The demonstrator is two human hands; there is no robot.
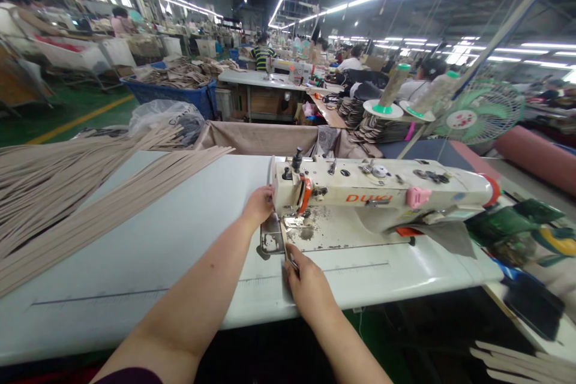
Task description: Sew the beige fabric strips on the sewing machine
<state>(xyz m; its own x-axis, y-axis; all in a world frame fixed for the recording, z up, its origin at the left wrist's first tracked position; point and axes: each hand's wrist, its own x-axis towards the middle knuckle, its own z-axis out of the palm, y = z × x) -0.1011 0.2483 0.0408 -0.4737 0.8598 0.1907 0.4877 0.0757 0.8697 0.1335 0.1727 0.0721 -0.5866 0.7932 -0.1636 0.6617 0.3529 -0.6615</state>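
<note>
A white sewing machine (373, 192) with orange lettering stands on the pale worktable. My left hand (260, 207) reaches to the left end of the machine head, and its fingertips are hidden behind it. A narrow beige fabric strip (284, 234) runs from beneath the needle area toward me. Closed in a pinch, my right hand (309, 282) grips the near end of this strip just in front of the metal plate (271, 239). A small dark, shiny thing shows between the right fingers, too small to name.
Long beige strips (135, 204) lie piled across the table's left side. Behind the table are a fabric-lined bin (256, 139) and a blue crate (171, 96) of pieces. Thread cones (396, 89) and a green fan (481, 114) stand at right. Other people work farther back.
</note>
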